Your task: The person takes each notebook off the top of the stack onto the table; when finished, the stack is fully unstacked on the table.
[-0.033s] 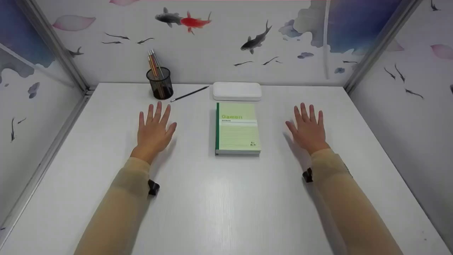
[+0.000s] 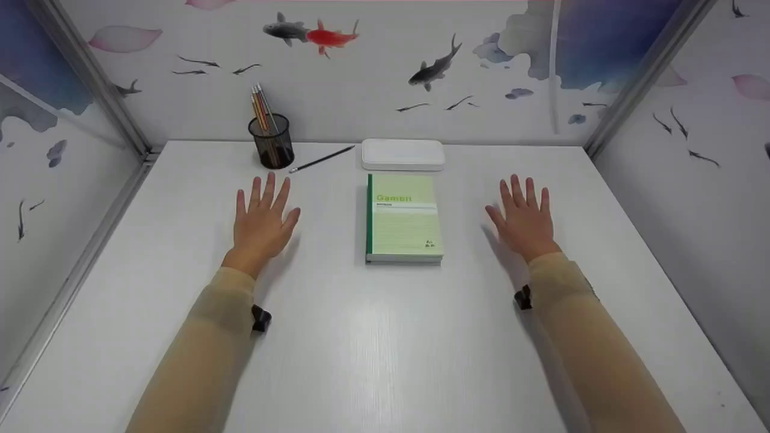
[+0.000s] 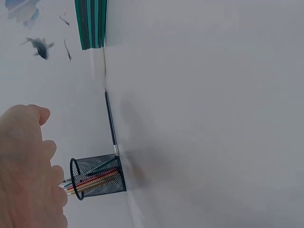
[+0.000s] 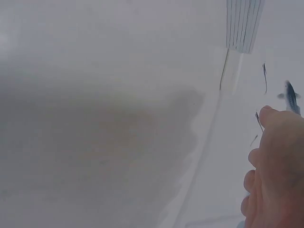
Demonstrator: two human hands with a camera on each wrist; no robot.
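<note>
In the head view my left hand [image 2: 260,225] is over the left part of the white table, back of the hand up, fingers straight and spread. It holds nothing; a dark pencil [image 2: 322,159] and a black mesh pen cup [image 2: 272,142] are just beyond its fingertips. My right hand [image 2: 524,227] mirrors it on the right, also holding nothing. Between the hands lies a stack of light green notebooks [image 2: 406,225] marked "Gambit". Several green spines [image 3: 91,23] show in the left wrist view, page edges [image 4: 243,26] in the right. Shadows fall apart from both hands.
A white case [image 2: 403,155] lies behind the notebooks, close to the back wall. Several pencils [image 2: 260,108] stand in the mesh cup. Panels printed with fish [image 2: 435,65] enclose the table [image 2: 361,361] at the back and both sides.
</note>
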